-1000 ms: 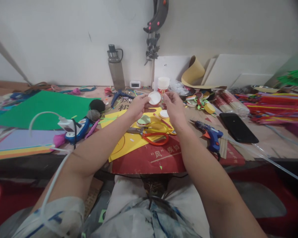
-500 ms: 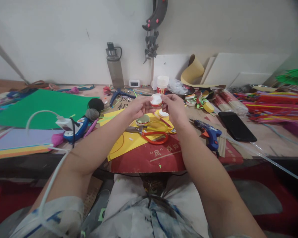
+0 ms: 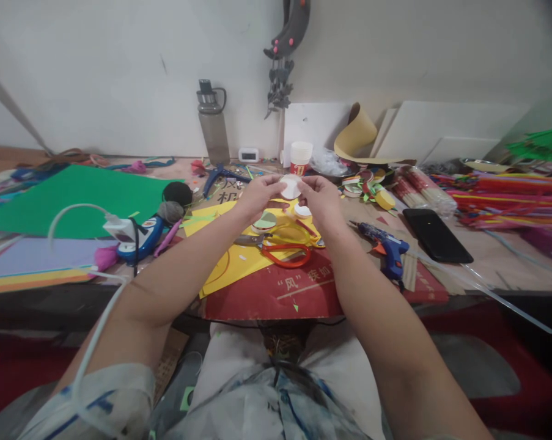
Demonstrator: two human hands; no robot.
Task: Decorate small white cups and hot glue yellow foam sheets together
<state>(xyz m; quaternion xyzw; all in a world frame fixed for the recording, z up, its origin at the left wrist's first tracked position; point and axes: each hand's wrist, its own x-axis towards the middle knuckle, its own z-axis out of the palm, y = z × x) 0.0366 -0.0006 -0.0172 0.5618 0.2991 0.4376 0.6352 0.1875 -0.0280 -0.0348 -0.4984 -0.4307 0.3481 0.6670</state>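
Observation:
Above the middle of the table, my left hand [image 3: 263,197] and my right hand [image 3: 320,197] pinch a small white paper disc [image 3: 291,187] between them, one at each side. It looks like a cut-off paper cup bottom, its flat face tilted toward me. Below the hands, orange-handled scissors [image 3: 285,255] lie on yellow paper [image 3: 223,269]. A shallow round piece with a greenish inside [image 3: 263,221] rests beside the blades. Another white round piece [image 3: 302,211] is close under my right hand, partly hidden by it.
A blue hot glue gun [image 3: 390,249] and a black phone [image 3: 437,235] lie to the right. Behind my hands stand paper cups [image 3: 300,157] and a water bottle [image 3: 214,125]. Green sheet [image 3: 83,198] and a corded blue power strip [image 3: 148,238] occupy the left.
The disc has turned in my fingers: its red-edged side showed before, and now its white face points more toward me. Both hands keep hold of it in nearly the same place.

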